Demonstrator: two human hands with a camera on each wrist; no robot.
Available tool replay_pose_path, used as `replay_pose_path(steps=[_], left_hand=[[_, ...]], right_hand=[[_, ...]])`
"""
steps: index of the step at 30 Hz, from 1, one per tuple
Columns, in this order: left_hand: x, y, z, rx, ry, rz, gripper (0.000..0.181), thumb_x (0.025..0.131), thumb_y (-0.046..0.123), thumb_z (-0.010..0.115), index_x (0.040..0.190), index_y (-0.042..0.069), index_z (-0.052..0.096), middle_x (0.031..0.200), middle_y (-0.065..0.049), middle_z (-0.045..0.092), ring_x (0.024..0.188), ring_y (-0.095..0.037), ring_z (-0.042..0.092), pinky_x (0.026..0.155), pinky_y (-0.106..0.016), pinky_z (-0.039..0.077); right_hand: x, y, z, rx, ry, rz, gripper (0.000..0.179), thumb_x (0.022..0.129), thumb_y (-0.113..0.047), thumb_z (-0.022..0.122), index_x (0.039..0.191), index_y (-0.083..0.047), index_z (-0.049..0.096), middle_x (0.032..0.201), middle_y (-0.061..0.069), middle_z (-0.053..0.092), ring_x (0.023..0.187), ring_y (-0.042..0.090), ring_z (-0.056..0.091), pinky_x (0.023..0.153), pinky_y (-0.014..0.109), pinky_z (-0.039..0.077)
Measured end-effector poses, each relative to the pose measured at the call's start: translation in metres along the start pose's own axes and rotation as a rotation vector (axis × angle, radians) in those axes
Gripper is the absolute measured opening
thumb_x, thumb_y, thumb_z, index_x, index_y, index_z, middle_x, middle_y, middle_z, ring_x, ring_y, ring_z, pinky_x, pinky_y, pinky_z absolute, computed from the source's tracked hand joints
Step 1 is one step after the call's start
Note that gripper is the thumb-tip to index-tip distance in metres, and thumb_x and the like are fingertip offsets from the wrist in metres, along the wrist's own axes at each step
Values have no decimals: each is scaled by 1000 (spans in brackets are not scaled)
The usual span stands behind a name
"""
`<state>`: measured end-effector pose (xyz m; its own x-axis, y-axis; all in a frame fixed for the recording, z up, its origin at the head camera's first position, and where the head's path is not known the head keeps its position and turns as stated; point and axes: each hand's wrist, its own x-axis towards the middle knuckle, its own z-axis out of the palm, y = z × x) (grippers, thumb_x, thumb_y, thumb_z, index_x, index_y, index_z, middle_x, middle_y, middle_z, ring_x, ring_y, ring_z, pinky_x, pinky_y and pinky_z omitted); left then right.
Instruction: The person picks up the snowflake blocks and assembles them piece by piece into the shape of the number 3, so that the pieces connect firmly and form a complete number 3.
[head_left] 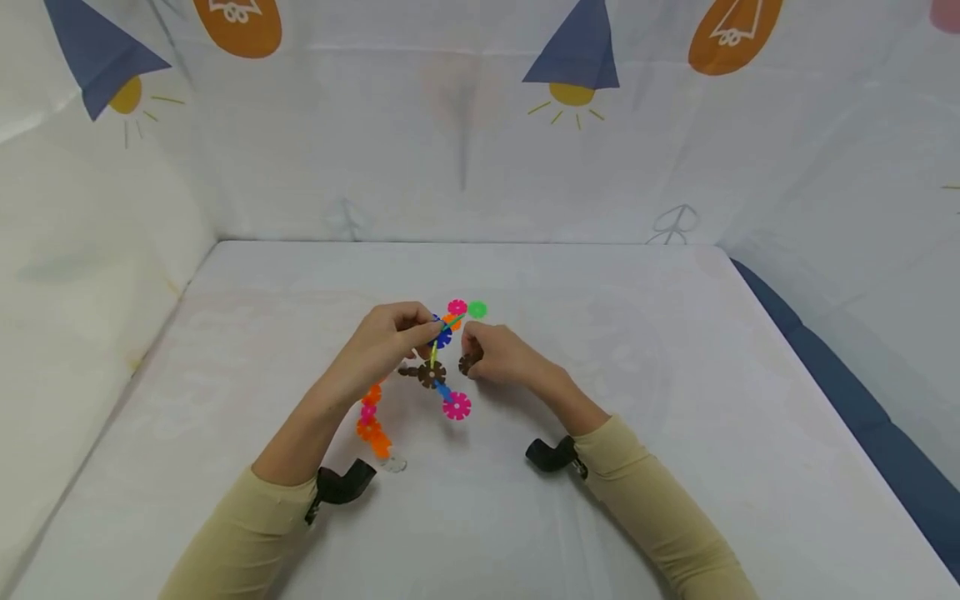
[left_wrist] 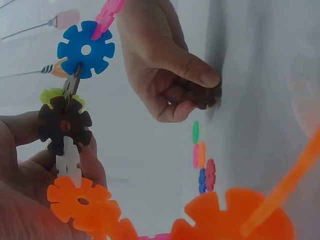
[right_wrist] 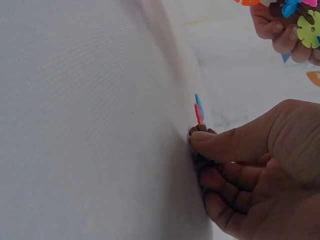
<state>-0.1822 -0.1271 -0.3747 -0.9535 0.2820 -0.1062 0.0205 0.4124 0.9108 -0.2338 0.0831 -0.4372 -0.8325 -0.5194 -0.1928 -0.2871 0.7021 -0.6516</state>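
Note:
My left hand grips a chain of interlocked plastic snowflake discs above the table. Near its fingers are a dark brown disc and a whitish disc; a blue disc and a pink disc extend from one side. Orange discs hang down past the wrist toward a clear disc. My right hand pinches a separate brown disc between thumb and fingers, low at the tabletop. The right wrist view shows that brown disc partly covered by the thumb.
Beyond the hands, loose discs lie on the white table, among them a green disc and a pink disc. White printed fabric surrounds the table at the back and sides. A black wrist mount juts from the left sleeve.

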Motion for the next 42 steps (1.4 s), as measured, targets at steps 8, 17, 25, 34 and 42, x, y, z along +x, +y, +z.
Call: replay_pose_path(steps=[8, 17, 25, 34, 42], left_hand=[[2, 5, 1, 19, -7, 18, 25, 100, 33, 56, 97, 10, 65, 89, -7, 64, 85, -24, 62, 82, -39, 50], [0, 6, 1, 13, -23, 9, 25, 101, 34, 55, 99, 11, 65, 96, -7, 62, 96, -31, 59, 80, -36, 49], [-1, 9, -1, -3, -45, -13, 26, 102, 34, 53, 101, 10, 63, 104, -7, 61, 100, -32, 61, 89, -39, 47], [0, 10, -1, -56, -77, -21, 28, 103, 33, 52, 99, 7, 60, 106, -7, 62, 103, -28, 61, 95, -43, 49], [1, 7, 0, -76, -101, 10, 24, 103, 28, 52, 101, 6, 62, 99, -7, 62, 100, -26, 58, 93, -40, 49]], right_hand=[[-10, 8, -19, 210, 128, -35, 14, 90, -4, 66, 102, -12, 67, 97, 5, 72, 76, 19, 66, 70, 31, 58], [-28, -5, -43, 477, 177, -144, 17, 96, -8, 63, 111, -3, 69, 105, 16, 72, 84, 27, 72, 78, 37, 62], [-41, -20, -52, 605, 184, -190, 22, 95, -6, 63, 115, 3, 68, 108, 20, 72, 77, 22, 72, 77, 39, 62], [-47, -26, -59, 673, 215, -163, 21, 93, -2, 65, 112, 6, 67, 102, 22, 71, 70, 17, 70, 74, 41, 62], [-48, -29, -59, 671, 208, -143, 21, 95, -6, 64, 113, 4, 67, 89, 14, 67, 62, 14, 64, 66, 37, 62]])
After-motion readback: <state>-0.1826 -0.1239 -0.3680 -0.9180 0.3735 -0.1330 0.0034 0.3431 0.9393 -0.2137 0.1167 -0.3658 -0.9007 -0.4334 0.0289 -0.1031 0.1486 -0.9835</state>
